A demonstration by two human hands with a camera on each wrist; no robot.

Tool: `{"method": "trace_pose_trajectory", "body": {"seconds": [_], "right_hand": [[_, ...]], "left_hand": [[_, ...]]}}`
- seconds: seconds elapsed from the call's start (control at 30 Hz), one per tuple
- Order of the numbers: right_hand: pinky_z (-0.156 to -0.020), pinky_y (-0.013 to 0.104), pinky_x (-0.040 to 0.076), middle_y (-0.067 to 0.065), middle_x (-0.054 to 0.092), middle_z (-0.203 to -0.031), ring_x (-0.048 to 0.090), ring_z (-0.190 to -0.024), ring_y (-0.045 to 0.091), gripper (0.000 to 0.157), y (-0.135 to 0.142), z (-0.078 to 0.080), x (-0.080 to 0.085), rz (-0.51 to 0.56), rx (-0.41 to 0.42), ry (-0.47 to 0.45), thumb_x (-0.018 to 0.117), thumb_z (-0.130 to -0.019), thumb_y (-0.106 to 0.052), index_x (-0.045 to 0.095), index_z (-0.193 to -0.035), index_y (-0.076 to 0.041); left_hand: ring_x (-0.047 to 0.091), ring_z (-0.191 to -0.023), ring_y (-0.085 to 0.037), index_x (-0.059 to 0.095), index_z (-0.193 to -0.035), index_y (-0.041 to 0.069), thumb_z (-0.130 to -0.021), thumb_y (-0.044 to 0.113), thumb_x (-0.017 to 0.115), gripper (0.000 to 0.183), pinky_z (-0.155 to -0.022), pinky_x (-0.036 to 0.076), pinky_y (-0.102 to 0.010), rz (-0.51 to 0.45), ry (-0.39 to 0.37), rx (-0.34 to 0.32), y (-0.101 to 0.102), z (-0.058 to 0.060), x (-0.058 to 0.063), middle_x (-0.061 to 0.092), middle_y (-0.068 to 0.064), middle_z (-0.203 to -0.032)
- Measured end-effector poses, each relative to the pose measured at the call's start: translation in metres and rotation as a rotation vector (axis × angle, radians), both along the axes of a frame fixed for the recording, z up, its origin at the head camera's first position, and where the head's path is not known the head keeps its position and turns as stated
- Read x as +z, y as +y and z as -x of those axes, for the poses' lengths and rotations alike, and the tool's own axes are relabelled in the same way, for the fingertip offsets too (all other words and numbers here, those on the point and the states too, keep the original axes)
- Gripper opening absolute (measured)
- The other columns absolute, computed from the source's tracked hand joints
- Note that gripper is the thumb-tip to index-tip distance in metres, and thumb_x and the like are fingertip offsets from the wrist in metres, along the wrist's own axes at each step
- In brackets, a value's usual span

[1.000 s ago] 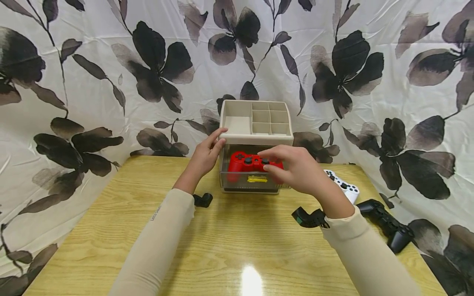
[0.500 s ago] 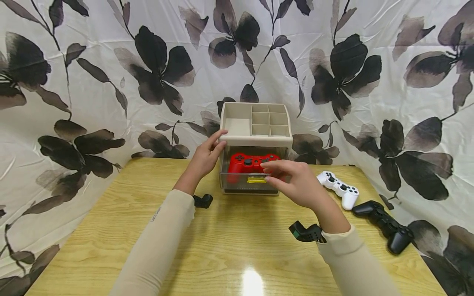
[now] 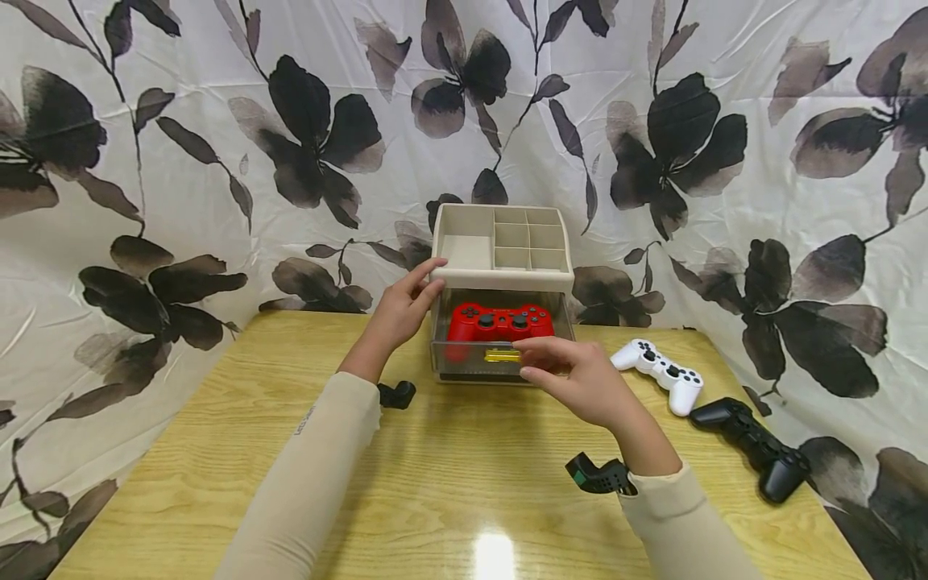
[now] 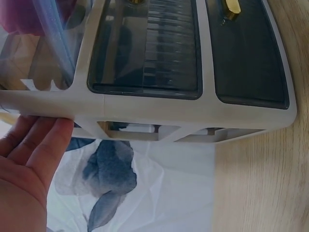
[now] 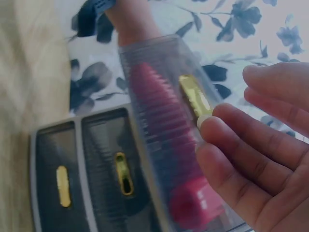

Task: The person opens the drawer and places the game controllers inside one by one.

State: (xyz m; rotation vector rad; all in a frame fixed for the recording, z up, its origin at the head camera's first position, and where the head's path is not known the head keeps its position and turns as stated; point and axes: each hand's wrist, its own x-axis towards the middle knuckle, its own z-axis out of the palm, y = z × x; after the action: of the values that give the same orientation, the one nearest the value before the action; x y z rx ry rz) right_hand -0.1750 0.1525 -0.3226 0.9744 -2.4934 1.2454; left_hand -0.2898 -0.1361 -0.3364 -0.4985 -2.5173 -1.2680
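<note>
Our right hand (image 3: 573, 377), fingers loose, moved off red plastic game controller (image 3: 502, 324), now near thin gold handle (image 3: 499, 355). Controller sits free in clear plastic drawer (image 3: 474, 367) between hands. Our left hand (image 3: 399, 314), fingers straight, touches cream plastic box (image 3: 507, 279).

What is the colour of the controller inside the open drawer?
The controller is red; the head view shows it best.

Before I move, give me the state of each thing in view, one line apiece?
Top drawer, pulled open
Middle drawer, closed
Bottom drawer, closed
Top tray, uncovered
Red controller, face up inside the top drawer
White controller, face up on the table
Black controller, on the table, facing unclear
Left grip, straight fingers against the cabinet
Right grip, by the top drawer's gold handle; contact unclear
</note>
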Motion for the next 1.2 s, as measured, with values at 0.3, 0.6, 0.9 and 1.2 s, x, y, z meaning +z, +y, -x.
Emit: {"method": "trace_pose_trajectory", "body": {"seconds": [0.3, 0.6, 0.9, 1.2], "right_hand": [[-0.077, 0.026, 0.055, 0.001, 0.074, -0.1, 0.07, -0.087, 0.009, 0.031, 0.001, 0.0, -0.015, 0.002, -0.017, -0.051, 0.069, -0.091, -0.015, 0.067, -0.122, -0.015], [-0.075, 0.028, 0.056, 0.018, 0.067, -0.118, 0.072, -0.087, 0.02, 0.044, -0.003, 0.003, -0.03, 0.112, 0.052, -0.243, 0.067, -0.093, -0.019, 0.056, -0.136, -0.019], [-0.081, 0.042, 0.056, 0.023, 0.059, -0.129, 0.071, -0.095, 0.021, 0.047, -0.005, 0.01, -0.04, 0.273, 0.224, -0.369, 0.059, -0.096, -0.008, 0.047, -0.142, -0.009], [-0.085, 0.04, 0.056, 0.031, 0.057, -0.126, 0.068, -0.102, 0.014, 0.048, -0.006, 0.015, -0.043, 0.347, 0.299, -0.417, 0.057, -0.096, -0.007, 0.044, -0.142, 0.0]], "left_hand": [[0.06, -0.084, -0.024, 0.044, -0.141, 0.044, -0.098, 0.052, 0.047, 0.043, -0.073, 0.049, -0.039, 0.018, -0.009, 0.011, 0.0, 0.001, -0.002, 0.064, -0.01, -0.096], [0.055, -0.076, -0.024, 0.047, -0.14, 0.04, -0.099, 0.047, 0.049, 0.041, -0.066, 0.047, -0.036, 0.009, 0.028, 0.003, 0.001, 0.003, -0.002, 0.06, -0.009, -0.089], [0.051, -0.072, -0.023, 0.047, -0.14, 0.038, -0.099, 0.045, 0.05, 0.041, -0.063, 0.044, -0.035, 0.002, 0.032, -0.01, 0.0, 0.003, -0.001, 0.055, -0.008, -0.084], [0.05, -0.071, -0.023, 0.047, -0.14, 0.04, -0.099, 0.047, 0.049, 0.042, -0.062, 0.043, -0.035, -0.006, 0.013, -0.014, -0.002, 0.002, -0.001, 0.054, -0.008, -0.083]]}}
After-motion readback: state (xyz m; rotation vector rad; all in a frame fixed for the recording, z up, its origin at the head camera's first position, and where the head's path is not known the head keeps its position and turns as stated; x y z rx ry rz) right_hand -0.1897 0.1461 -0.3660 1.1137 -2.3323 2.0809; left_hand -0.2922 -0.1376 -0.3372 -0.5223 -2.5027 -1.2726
